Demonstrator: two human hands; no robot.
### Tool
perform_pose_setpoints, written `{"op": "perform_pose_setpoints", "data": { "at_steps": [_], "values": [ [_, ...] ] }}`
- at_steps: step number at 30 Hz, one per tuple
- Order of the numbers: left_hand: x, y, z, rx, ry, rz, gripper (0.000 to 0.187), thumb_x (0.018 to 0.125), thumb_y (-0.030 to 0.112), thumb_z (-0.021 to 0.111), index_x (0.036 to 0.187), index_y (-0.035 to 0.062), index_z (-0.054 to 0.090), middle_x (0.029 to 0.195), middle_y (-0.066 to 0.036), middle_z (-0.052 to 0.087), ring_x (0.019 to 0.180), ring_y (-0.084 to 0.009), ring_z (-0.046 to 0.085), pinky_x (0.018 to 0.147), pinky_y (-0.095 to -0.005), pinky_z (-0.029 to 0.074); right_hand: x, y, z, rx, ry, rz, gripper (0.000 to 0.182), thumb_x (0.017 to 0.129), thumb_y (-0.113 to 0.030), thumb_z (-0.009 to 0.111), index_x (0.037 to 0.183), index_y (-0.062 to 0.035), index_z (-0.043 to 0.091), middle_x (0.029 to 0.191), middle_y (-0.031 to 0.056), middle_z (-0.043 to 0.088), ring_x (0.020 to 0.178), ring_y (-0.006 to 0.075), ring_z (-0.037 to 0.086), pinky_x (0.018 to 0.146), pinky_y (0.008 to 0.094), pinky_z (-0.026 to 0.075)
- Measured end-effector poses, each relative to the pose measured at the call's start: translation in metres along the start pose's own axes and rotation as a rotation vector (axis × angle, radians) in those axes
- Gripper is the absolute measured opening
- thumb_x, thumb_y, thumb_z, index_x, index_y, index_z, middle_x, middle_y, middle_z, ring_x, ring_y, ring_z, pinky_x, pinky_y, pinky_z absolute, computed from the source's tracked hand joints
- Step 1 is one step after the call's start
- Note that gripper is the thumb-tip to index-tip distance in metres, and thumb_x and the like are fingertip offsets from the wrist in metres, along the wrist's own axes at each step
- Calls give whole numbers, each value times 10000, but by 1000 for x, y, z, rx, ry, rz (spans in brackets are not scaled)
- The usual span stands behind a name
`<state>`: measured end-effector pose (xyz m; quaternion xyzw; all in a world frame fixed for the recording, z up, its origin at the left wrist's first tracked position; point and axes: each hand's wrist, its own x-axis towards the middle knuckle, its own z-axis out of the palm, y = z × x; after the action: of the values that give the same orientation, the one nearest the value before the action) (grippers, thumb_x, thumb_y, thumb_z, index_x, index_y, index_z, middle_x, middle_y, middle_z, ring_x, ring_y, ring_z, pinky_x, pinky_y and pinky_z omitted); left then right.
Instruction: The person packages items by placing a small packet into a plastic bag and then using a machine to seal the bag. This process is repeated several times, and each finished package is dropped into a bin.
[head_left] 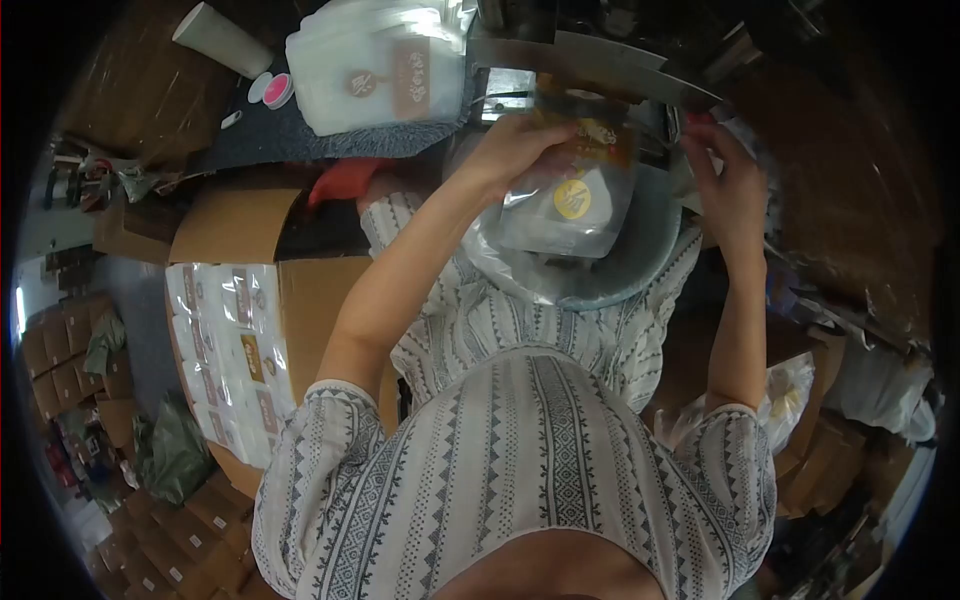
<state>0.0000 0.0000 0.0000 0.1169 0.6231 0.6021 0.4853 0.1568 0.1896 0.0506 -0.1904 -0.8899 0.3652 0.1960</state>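
My left hand (520,152) grips the upper part of a clear plastic pouch (610,225) with white contents, a round yellow label and a brown printed band. The pouch hangs over a pale blue basin (652,262), which rests between my legs and is lined with clear plastic. Off to the right, my right hand (735,185) is raised beside a metal-edged machine (630,62), its thumb and fingers bent together near a small red part (700,118). What those fingertips hold, if anything, I cannot make out.
A stack of white printed packs (375,75) lies on a grey fluffy mat (400,140), near a white cup (222,40) and a pink-filled tub (278,91). To my left stands an open carton (225,225) of packs. Brown cardboard (850,150) rises at the right.
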Motion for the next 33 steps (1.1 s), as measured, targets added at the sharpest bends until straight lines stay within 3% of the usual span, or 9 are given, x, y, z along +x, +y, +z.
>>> {"op": "perform_pose_setpoints", "data": {
  "at_steps": [3, 7, 11, 15, 18, 20, 26, 30, 33],
  "values": [
    [-9, -5, -2, -79, 81, 93, 277, 924, 262, 603, 987, -5, 641, 859, -95, 684, 671, -267, 622, 675, -348, 524, 3, 28, -8, -517, 129, 107, 275, 789, -138, 636, 1062, -137, 664, 971, 148, 678, 919, 358, 641, 780, 424, 516],
    [-4, -4, -91, 1304, 931, 992, 582, 810, 341, 709, 1228, -12, 510, 1231, -236, 519, 1158, -395, 496, 911, -472, 415, 16, 72, -11, -554, -94, 91, 220, 844, -160, 568, 1028, -87, 664, 961, 205, 650, 918, 390, 613, 774, 437, 485],
    [-32, -49, -103, 1626, 799, 895, 512, 802, 332, 702, 1199, 49, 545, 1201, -179, 543, 1116, -377, 499, 909, -498, 380, 16, 63, -14, -526, -112, -6, 219, 852, -164, 568, 1025, -73, 665, 899, 212, 654, 876, 384, 628, 761, 430, 487],
    [-65, -45, -109, 1402, 783, 762, 279, 812, 228, 681, 1035, 67, 632, 991, -109, 635, 926, -324, 601, 799, -438, 450, 11, 5, -20, -486, -91, 230, 227, 839, -162, 625, 1038, -59, 656, 911, 173, 678, 840, 313, 666, 730, 386, 501],
    [-91, -33, -77, 1257, 857, 713, 94, 800, 121, 660, 883, 77, 660, 798, -66, 634, 712, -296, 618, 634, -385, 477, 4, -23, -4, 67, -54, 144, 203, 795, -98, 680, 989, -43, 652, 927, 139, 667, 798, 293, 655, 732, 349, 519],
    [-99, -26, -52, 1215, 801, 801, 73, 799, 102, 654, 867, 74, 654, 780, -85, 618, 658, -306, 609, 543, -372, 467, -1, -43, 14, 332, -198, -76, 239, 810, -41, 680, 1046, -47, 646, 990, 73, 683, 837, 190, 669, 721, 298, 523],
    [-103, -12, -25, 1165, 554, 840, 62, 814, 123, 650, 851, 73, 650, 754, -87, 611, 657, -312, 602, 540, -361, 468, -1, -61, 38, 89, -180, -615, 211, 828, -47, 640, 1038, -60, 631, 1000, 97, 665, 860, 259, 665, 757, 338, 537],
    [-79, -24, -17, 1102, 279, 714, 111, 849, 157, 651, 887, 53, 664, 705, -79, 626, 622, -251, 626, 535, -351, 466, -2, -46, 39, 150, -295, -468, 274, 823, -49, 650, 1094, -64, 614, 1020, 102, 664, 900, 252, 668, 783, 325, 533],
    [-52, -18, -5, 414, 70, 325, 199, 880, 211, 652, 921, 17, 675, 700, -58, 653, 647, -154, 648, 558, -315, 485, 1, -35, 35, 380, -242, -90, 255, 846, -23, 643, 1100, -47, 636, 1048, 73, 665, 973, 170, 641, 851, 271, 502]
  ]
}}
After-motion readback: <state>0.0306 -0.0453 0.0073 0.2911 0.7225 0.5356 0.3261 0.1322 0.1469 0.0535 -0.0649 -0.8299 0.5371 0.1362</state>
